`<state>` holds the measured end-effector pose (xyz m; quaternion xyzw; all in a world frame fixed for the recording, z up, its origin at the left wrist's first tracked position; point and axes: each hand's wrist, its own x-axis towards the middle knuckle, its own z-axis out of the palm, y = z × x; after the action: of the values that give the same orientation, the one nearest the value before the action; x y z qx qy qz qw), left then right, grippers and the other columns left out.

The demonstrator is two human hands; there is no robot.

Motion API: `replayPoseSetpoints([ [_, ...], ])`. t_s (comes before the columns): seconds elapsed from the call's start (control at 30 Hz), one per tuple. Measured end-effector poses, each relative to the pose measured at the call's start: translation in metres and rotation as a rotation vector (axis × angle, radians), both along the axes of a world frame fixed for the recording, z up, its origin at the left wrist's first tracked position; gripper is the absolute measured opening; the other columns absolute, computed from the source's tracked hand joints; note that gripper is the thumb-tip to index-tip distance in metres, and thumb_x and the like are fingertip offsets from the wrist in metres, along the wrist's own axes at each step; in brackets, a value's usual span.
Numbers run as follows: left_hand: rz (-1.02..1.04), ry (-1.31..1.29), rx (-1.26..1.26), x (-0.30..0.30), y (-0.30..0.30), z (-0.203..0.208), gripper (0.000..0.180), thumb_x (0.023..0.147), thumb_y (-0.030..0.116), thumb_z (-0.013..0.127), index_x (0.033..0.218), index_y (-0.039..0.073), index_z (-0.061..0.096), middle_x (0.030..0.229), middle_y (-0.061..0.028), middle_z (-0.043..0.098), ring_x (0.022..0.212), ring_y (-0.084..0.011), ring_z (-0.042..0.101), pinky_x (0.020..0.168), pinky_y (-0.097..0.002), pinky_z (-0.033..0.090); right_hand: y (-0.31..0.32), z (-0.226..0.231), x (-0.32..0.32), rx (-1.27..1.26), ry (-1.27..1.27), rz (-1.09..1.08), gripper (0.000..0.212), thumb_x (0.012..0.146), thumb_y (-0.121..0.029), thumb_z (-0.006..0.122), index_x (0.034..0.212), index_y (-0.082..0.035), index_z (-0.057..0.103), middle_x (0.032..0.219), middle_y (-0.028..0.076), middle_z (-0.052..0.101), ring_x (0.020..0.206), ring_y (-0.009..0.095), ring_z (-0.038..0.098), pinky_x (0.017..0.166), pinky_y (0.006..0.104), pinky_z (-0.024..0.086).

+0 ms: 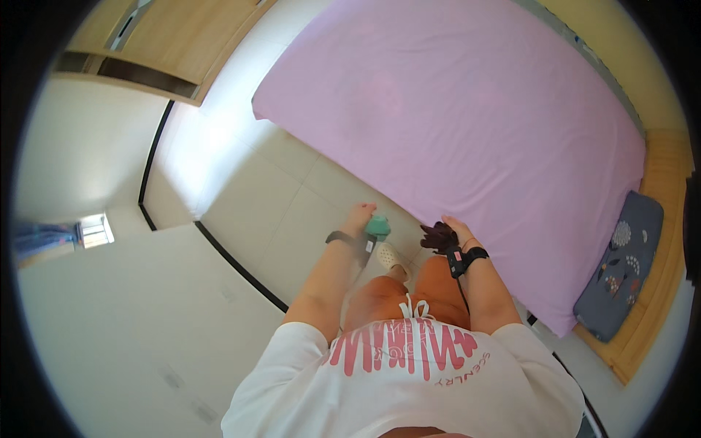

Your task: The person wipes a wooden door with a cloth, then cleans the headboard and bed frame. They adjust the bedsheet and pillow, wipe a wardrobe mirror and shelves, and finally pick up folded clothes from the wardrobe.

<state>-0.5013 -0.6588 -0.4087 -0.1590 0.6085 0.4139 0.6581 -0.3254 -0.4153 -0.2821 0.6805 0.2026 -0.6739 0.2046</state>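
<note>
Grip and surroundings, seen from above. Our left hand (359,219) forms a narrow grip that appears to hold a small green bundle (378,228); the bundle sits on the hand's inner side, and the exact finger contact is partly hidden. Our right hand (462,232) appears to hold a crumpled, dark maroon bundle (439,238) on its own inner side, the fingers extended past it toward the bed. Both bundles look soft, like cloth, though their kind is too small to tell. They hang well above the floor, apart from each other, between our two hands. Each wrist carries a black strap with a small device.

We judge the step in hand to be holding one bundle in each hand beside the bed. The next move, in our judgement, calls for keeping both grips firm and the loose folds gathered, since soft material may slip.

Farther out, a cream clog (391,257) shows on the tiled floor (274,186). Ahead and to our right spreads the bed (453,109), under a lilac sheet; a dark patterned pillow (621,266) lies at its right end, next to a light-wood headboard (668,164). A wooden cabinet (171,40) stands at the upper left.
</note>
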Motion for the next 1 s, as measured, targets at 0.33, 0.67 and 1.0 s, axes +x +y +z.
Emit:
replayPoseSetpoints([
  [0.33, -0.245, 0.500, 0.205, 0.019, -0.029, -0.064, 0.032, 0.081, 0.021, 0.064, 0.104, -0.002, 0.063, 0.098, -0.0124, 0.066, 0.087, -0.0204, 0.061, 0.077, -0.0339, 0.048, 0.009, -0.052, 0.043, 0.120, 0.026, 0.187, 0.032, 0.083, -0.034, 0.065, 0.098, -0.006, 0.059, 0.094, 0.011, 0.062, 0.079, 0.025, 0.061, 0.067, 0.0395, 0.051],
  [0.67, -0.157, 0.104, -0.192, -0.024, -0.026, -0.014, 0.073, 0.080, 0.063, 0.053, 0.103, -0.005, 0.064, 0.102, -0.0158, 0.063, 0.088, -0.0247, 0.060, 0.078, -0.0370, 0.046, 0.020, -0.022, 0.031, -0.130, -0.169, -0.016, 0.052, 0.084, -0.047, 0.060, 0.108, -0.001, 0.060, 0.105, 0.012, 0.064, 0.080, 0.023, 0.059, 0.069, 0.0377, 0.048],
  [1.0, -0.231, 0.388, -0.390, -0.002, -0.048, -0.060, 0.055, 0.082, 0.054, 0.046, 0.094, 0.005, 0.070, 0.095, -0.0185, 0.067, 0.091, -0.0344, 0.062, 0.082, -0.0425, 0.045, 0.029, -0.034, -0.039, 0.144, -0.120, -0.050, 0.042, 0.086, -0.036, 0.064, 0.107, -0.001, 0.059, 0.105, 0.016, 0.061, 0.090, 0.029, 0.059, 0.075, 0.0449, 0.051],
])
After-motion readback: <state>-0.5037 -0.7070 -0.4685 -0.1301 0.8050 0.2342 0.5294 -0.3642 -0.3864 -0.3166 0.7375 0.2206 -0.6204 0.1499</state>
